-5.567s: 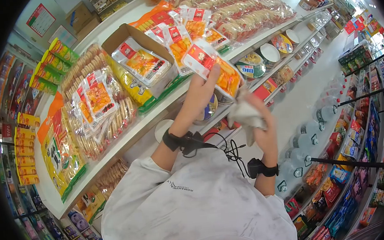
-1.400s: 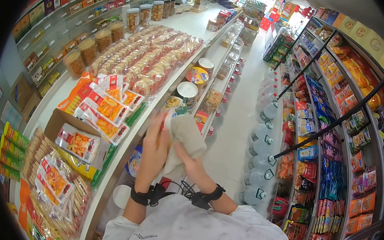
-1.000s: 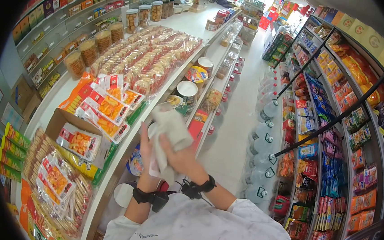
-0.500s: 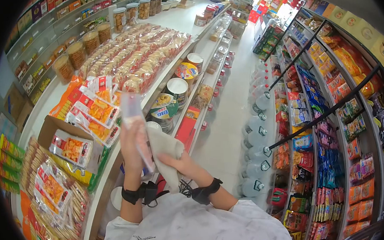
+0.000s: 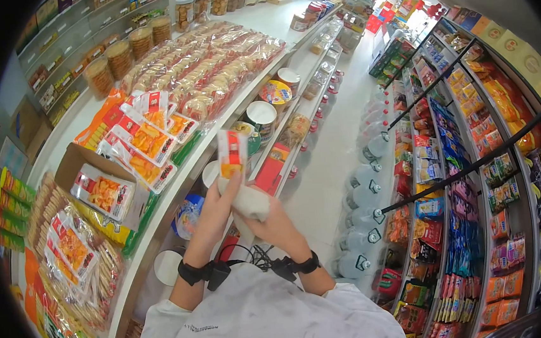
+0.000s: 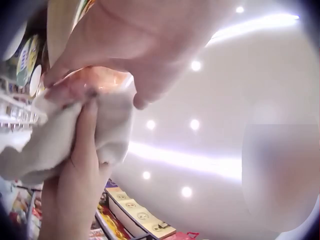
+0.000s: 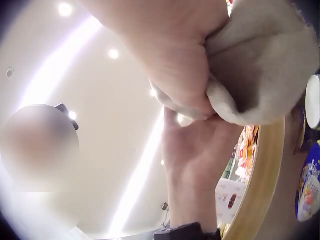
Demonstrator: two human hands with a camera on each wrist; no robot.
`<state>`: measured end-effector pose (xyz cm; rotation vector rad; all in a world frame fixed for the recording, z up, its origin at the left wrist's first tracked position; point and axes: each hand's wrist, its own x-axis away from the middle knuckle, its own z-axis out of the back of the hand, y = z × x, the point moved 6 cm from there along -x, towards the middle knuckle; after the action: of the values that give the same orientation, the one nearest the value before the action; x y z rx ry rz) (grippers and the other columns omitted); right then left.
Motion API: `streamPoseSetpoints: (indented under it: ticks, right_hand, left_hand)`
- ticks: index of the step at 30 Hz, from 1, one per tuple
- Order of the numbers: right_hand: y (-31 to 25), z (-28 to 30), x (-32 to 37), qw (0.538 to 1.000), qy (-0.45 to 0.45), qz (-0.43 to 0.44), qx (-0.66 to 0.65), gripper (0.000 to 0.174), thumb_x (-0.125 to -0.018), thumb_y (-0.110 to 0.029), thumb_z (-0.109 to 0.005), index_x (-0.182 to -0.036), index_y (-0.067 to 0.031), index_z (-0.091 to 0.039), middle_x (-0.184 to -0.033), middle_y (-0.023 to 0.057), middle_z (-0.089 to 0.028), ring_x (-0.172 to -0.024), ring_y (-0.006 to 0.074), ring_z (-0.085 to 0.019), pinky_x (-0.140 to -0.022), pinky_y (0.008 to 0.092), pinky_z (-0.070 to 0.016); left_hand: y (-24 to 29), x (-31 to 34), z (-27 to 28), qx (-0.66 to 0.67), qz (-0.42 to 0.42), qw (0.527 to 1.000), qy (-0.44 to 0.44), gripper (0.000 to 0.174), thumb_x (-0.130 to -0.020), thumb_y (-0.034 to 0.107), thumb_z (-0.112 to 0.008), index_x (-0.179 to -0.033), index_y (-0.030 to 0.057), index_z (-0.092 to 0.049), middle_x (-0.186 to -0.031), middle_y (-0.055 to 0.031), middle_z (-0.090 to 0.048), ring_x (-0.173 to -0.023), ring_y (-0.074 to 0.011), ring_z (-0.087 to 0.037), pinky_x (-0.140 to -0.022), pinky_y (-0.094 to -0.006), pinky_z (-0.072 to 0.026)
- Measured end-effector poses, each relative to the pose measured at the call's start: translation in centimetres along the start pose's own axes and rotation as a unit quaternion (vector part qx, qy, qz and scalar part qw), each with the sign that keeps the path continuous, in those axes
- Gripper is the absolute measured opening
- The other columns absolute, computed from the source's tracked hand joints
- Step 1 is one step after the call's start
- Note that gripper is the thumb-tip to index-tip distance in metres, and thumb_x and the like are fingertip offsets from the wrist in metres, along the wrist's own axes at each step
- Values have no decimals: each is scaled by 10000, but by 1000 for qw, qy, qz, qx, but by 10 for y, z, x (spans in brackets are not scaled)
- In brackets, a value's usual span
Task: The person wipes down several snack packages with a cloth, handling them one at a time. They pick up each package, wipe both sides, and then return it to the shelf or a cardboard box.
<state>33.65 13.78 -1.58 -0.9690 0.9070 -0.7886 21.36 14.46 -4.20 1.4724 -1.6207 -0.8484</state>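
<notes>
My left hand grips a snack packet with a red and white top and orange contents, held up past the counter's edge. A pale grey cloth covers the packet's lower part, and my right hand holds it there, close against the left. In the left wrist view, the left thumb and fingers span the packet, while the right thumb presses the cloth onto it. The right wrist view shows the folded cloth bunched in the right hand; the packet is hidden behind it.
Similar packets lie in a pile on the white counter, beside an open cardboard box holding one. More packets rest on bagged biscuits to the left. Tubs fill the shelf below. Water bottles line the aisle floor.
Since half a second ago, the packet has moved right and turned from edge-on to show its front, and the cloth now covers its lower part. Earlier the right hand swung the cloth beside the packet.
</notes>
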Motion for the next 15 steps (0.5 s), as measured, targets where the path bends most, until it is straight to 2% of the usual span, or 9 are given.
streamPoseSetpoints:
  ticks: [2,3,5,8,11,15]
  right_hand:
    - [4,4,0,991,-33,-98,-80,364,-858,-137,-742,-1169,13,-628,-992,87,-710,-885,137,-675,-766,296,-543]
    - [4,7,2,990,-37,-102,-87,355,-857,-136,-742,-1160,14,-634,-977,82,-711,-874,136,-675,-760,293,-542]
    - [3,11,4,988,-44,-107,-99,337,-854,-133,-744,-1141,14,-646,-946,73,-714,-852,135,-677,-749,288,-541]
    - [9,14,7,996,-17,-68,-49,307,-849,-126,-745,-1111,12,-665,-932,85,-724,-832,144,-686,-735,285,-540]
    - [29,26,6,993,99,-58,-10,294,-848,-115,-737,-1105,13,-671,-939,109,-728,-829,155,-695,-722,300,-541]
    - [29,23,11,997,40,-50,32,296,-884,-111,-686,-1148,19,-650,-1011,148,-711,-924,245,-692,-811,346,-523]
  left_hand:
    - [8,2,-3,52,23,998,-29,481,-1016,314,-529,-1351,-25,-459,-1281,-161,-598,-1156,-229,-613,-1004,-373,-471]
    - [10,3,-3,57,32,997,-43,486,-1015,316,-530,-1351,-28,-457,-1285,-166,-596,-1154,-230,-616,-1010,-378,-467]
    - [8,5,-6,93,45,992,-69,487,-1015,326,-526,-1350,-20,-459,-1285,-158,-596,-1152,-225,-616,-1010,-380,-465]
    - [-7,8,-17,146,70,982,-94,475,-1018,352,-511,-1350,15,-472,-1271,-118,-604,-1151,-201,-607,-989,-371,-471]
    - [-20,12,-22,116,102,984,-88,441,-1018,390,-506,-1327,76,-514,-1241,-45,-613,-1142,-146,-587,-948,-342,-478]
    - [-30,9,-14,78,138,983,-91,409,-1010,382,-529,-1277,71,-550,-1221,-41,-624,-1120,-131,-596,-948,-339,-480]
